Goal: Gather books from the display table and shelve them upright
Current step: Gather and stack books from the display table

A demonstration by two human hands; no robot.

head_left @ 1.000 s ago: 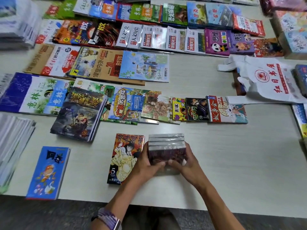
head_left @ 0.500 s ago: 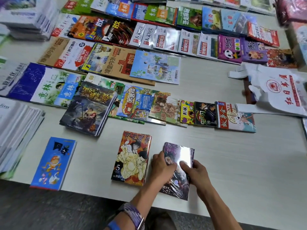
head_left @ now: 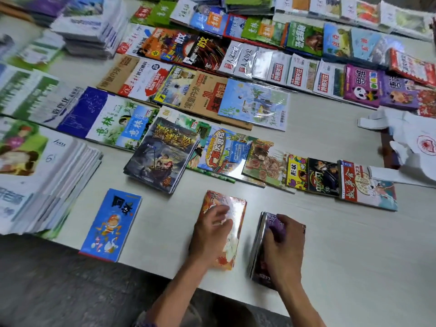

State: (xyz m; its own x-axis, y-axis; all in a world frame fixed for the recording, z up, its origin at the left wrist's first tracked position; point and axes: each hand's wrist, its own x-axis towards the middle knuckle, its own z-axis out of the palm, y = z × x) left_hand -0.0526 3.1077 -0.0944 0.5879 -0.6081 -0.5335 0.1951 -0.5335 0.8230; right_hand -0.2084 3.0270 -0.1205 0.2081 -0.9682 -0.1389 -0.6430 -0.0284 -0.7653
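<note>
Splitting off the purple stack, the left hand is now lying flat and unclenched on the orange comic at seven o'clock while the right hand is clutching that stack, both on the table, so gathering is just beginning.

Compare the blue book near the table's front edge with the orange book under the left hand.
The blue book lies untouched with its whole cover showing; the orange book is partly covered by the left hand resting on it. The blue book's cover is matte blue with a cartoon figure; the orange book's is glossy and catches glare. The blue book sits further left. Both lie flat, face up, on the table.
</note>
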